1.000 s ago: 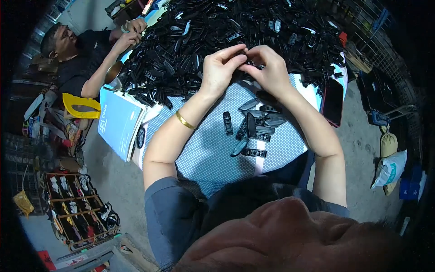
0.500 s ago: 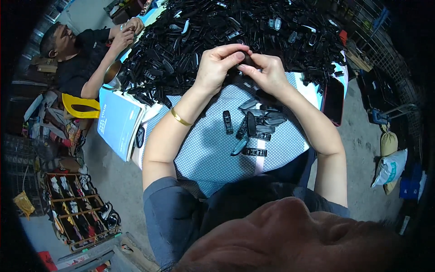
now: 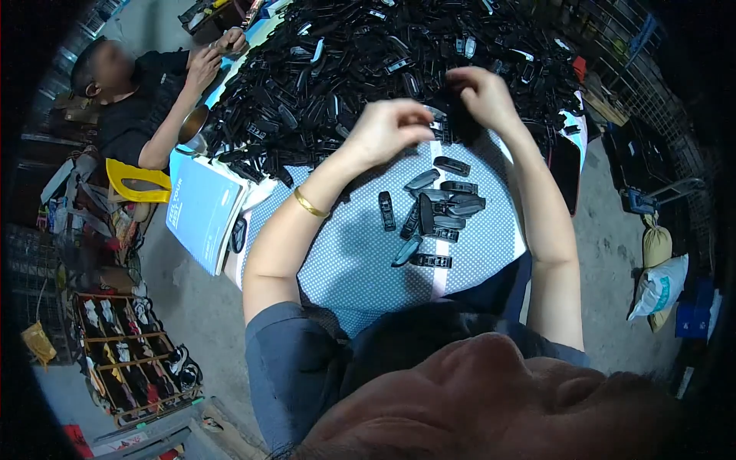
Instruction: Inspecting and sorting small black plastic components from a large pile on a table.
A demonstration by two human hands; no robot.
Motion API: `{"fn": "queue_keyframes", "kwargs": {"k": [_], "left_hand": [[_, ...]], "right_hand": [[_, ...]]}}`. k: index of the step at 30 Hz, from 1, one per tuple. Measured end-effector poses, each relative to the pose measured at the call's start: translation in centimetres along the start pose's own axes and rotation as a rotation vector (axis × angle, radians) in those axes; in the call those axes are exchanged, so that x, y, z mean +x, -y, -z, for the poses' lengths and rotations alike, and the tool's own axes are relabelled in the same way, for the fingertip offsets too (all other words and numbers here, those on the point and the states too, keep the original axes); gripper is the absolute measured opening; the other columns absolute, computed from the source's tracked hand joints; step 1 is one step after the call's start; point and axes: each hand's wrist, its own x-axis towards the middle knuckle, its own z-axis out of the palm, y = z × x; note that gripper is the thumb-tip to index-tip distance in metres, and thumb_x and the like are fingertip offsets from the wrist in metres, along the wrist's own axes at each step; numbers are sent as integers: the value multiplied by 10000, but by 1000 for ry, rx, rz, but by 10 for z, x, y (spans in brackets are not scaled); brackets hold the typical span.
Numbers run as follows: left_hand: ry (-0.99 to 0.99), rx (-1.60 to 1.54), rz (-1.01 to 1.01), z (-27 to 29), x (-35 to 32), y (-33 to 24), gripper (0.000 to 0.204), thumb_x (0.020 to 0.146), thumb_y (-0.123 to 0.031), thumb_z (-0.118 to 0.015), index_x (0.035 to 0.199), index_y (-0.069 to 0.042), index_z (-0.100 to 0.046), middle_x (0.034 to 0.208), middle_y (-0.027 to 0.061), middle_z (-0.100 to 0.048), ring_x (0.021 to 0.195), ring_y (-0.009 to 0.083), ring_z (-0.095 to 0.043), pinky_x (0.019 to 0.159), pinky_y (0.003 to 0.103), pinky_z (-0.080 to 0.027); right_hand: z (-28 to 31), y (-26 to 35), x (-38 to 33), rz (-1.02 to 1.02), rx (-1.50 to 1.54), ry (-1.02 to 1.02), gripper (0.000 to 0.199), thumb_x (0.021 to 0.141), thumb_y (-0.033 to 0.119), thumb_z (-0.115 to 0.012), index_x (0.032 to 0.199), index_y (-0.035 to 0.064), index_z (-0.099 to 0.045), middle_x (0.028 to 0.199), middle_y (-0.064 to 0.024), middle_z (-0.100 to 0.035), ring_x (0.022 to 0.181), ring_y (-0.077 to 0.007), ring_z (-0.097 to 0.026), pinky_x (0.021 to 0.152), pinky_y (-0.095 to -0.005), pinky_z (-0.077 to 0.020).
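Note:
My left hand (image 3: 389, 132) hovers at the near edge of a big pile of black plastic casings (image 3: 307, 107), its thumb and curved fingers apart with nothing visible between them. Farther right, my right hand (image 3: 489, 98) is over the pile, its fingers stretched leftward and the thumb apart from them. Nearer me on the dotted cloth (image 3: 345, 261) lies a loose cluster of similar casings, some glossy black and some grey-faced (image 3: 466, 205). One casing (image 3: 386, 211) lies by itself left of the cluster, and another (image 3: 451, 165) rests at its far side.
A blue-covered book (image 3: 203, 215) and a metal bowl (image 3: 193, 126) stand left of the pile, by a yellow plastic piece (image 3: 138, 181). Another person (image 3: 126, 100) works at the far left. A dark red-edged phone (image 3: 566, 176) lies on the right edge.
My hands have come apart: the left came slightly nearer me, the right went up and right over the pile. A casing now lies on the cloth at the far side of the cluster.

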Motion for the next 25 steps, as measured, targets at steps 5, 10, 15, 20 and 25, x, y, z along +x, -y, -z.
{"fn": "queue_keyframes", "kwargs": {"k": [5,10,15,20,25], "left_hand": [[219,98,-61,-26,-2,11,241,805,-172,-615,984,-12,-628,852,147,-644,806,255,-627,743,303,-478],[-164,451,-305,-32,3,34,297,740,-113,-647,1009,1,-597,963,141,-566,852,306,-576,751,355,-474],[-153,615,-373,-37,3,41,230,714,-103,-657,916,-6,-606,920,123,-584,808,300,-560,738,363,-459],[-283,451,-264,-19,3,29,191,714,-114,-657,886,-39,-625,800,113,-607,792,284,-555,727,357,-449],[-262,-259,2,-3,15,44,422,774,-135,-684,1165,-112,-529,958,41,-619,776,150,-602,743,253,-497]], "right_hand": [[-21,-2,16,391,-381,-254,404,745,30,-510,1134,119,-572,1125,-86,-578,984,-268,-563,814,-361,-481],[-35,-1,21,478,-664,-133,373,714,48,-520,1079,76,-588,1100,-43,-559,953,-242,-527,766,-324,-501],[-31,-7,21,533,-642,-207,309,689,72,-561,991,58,-627,921,-38,-593,904,-213,-539,728,-313,-500],[-23,20,5,492,-336,-251,243,796,141,-618,1026,64,-623,773,-77,-571,687,-235,-551,609,-325,-455],[-39,27,-13,466,-161,-110,268,833,126,-567,1100,118,-586,874,-127,-595,770,-285,-611,661,-350,-503]]}}
